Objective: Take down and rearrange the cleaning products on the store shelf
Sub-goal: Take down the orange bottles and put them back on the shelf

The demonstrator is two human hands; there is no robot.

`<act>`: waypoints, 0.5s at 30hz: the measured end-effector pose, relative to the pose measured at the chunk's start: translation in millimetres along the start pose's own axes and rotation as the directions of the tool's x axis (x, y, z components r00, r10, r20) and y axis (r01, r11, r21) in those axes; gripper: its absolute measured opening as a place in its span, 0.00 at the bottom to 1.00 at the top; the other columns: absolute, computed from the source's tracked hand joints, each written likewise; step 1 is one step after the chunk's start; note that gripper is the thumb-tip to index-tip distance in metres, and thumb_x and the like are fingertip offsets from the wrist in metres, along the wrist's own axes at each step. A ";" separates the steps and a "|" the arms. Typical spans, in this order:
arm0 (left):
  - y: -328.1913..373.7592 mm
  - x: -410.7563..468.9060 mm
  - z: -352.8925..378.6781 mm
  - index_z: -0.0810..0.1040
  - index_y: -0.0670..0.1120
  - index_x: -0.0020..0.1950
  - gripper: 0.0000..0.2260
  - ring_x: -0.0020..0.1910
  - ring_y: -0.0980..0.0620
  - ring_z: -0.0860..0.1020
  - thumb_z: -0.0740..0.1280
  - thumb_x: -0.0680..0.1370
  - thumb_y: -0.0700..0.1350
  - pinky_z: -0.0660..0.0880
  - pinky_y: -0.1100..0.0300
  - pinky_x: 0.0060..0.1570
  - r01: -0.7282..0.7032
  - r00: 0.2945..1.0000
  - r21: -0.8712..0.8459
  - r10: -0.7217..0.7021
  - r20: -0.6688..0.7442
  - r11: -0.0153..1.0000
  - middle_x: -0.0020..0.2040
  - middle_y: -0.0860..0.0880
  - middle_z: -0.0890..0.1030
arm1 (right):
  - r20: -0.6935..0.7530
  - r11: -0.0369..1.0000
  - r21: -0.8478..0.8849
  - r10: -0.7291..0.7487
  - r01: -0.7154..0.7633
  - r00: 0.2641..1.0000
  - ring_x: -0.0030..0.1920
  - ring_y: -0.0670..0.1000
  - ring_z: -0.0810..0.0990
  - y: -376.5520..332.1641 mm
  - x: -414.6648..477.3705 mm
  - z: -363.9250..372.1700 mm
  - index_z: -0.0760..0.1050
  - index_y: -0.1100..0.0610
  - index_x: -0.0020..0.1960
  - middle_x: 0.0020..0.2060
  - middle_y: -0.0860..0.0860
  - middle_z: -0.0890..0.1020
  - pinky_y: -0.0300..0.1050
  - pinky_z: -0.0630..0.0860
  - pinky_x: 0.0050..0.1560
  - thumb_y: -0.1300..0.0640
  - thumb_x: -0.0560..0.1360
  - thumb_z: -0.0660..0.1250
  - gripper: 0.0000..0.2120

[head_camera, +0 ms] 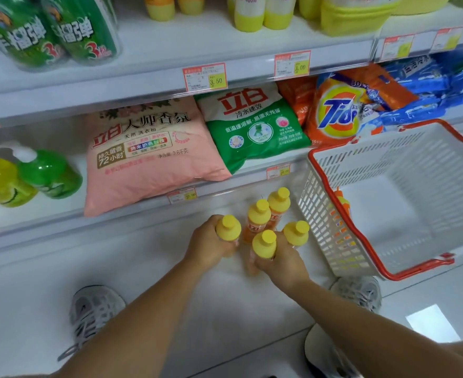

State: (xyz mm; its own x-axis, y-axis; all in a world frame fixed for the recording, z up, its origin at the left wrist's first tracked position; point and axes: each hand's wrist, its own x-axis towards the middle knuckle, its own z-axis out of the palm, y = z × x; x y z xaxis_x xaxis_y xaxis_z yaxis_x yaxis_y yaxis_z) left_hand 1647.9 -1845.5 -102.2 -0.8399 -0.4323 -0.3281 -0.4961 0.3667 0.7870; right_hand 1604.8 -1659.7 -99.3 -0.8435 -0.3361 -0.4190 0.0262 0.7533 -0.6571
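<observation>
Store aisle, white floor at the foot of the shelving; both arms reach forward and down. Left hand (208,246) is wrapped round the body of the leftmost bottle (228,227), fingers curled below its yellow cap. Right hand (282,264) grips the nearest bottle (264,244) the same way, low on its orange body. Both bottles stand upright on the floor, long axis vertical, caps toward me.

Third bottle (296,233) stands just beyond the right hand; cannot tell whether my fingers reach it. Two more stand behind the gap between my hands: middle bottle (257,215) and, nearer the shelf foot, far bottle (279,201). All five are packed close, so each held bottle has a neighbour just beside it.

Judgement: one bottle gripped per hand, lift not yet begun. Shelf edge (47,222) lies ahead of and above both hands, so the move is up first, then forward. A sideways pull would likely tip the middle bottle.

Right of the group stands the basket (415,271), its white slatted wall just beside the far bottle; the right hand is the nearer one. One orange bottle (343,204) lies inside against that wall.

On the shelf, the pink detergent bag (148,154) overhangs the front edge, the green bag (252,126) leans beside it, and the Tide bag (336,113) lies further right. Green pump bottle (50,173) stands toward the left end. The overhanging pink bag is the likely obstruction on the left hand's way up.
</observation>
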 end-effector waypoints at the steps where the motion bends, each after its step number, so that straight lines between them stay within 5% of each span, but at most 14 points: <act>1: 2.9 -4.3 -5.9 0.77 0.53 0.53 0.19 0.47 0.52 0.79 0.79 0.66 0.46 0.69 0.65 0.42 -0.002 1.000 0.010 0.003 -0.010 1.000 0.46 0.55 0.81 | 0.008 1.000 0.001 -0.016 0.016 1.000 0.53 0.55 0.80 -1.8 -2.0 -6.2 0.70 0.50 0.63 0.49 0.47 0.80 0.49 0.75 0.49 0.51 0.72 0.73 0.22; 7: 37.5 -38.9 -53.5 0.76 0.54 0.49 0.25 0.47 0.50 0.81 0.72 0.54 0.60 0.78 0.54 0.48 -0.057 0.996 -0.059 0.052 -0.079 0.997 0.46 0.53 0.82 | -0.072 0.988 0.093 -0.119 0.125 0.990 0.47 0.53 0.82 -46.2 -24.6 -49.8 0.69 0.45 0.59 0.45 0.45 0.83 0.52 0.79 0.49 0.41 0.61 0.75 0.29; 10: 62.6 -53.0 -87.8 0.76 0.53 0.54 0.26 0.50 0.50 0.81 0.75 0.58 0.55 0.79 0.51 0.50 -0.158 0.982 -0.075 0.149 -0.115 0.985 0.49 0.52 0.82 | -0.142 0.965 0.103 -0.225 0.240 0.964 0.48 0.49 0.80 -84.2 -38.9 -78.6 0.68 0.47 0.57 0.46 0.44 0.81 0.44 0.74 0.44 0.44 0.67 0.77 0.25; 15: 123.3 -70.3 -157.1 0.75 0.61 0.48 0.19 0.47 0.56 0.81 0.79 0.64 0.46 0.79 0.54 0.50 -0.313 0.933 -0.084 0.290 -0.215 0.946 0.46 0.55 0.83 | -0.272 0.879 0.052 -0.444 0.474 0.854 0.47 0.43 0.80 -157.3 -53.1 -133.9 0.72 0.46 0.57 0.46 0.40 0.81 0.42 0.75 0.44 0.43 0.70 0.76 0.21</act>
State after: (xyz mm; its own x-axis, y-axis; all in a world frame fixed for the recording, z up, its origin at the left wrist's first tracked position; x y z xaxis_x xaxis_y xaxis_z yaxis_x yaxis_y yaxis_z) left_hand 1680.3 -1899.3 100.0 -0.8796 -0.4744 0.0344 -0.1879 0.4130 0.8912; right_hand 1573.6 -1684.7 110.2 -0.8778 -0.4675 0.1046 -0.3485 0.4734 -0.8089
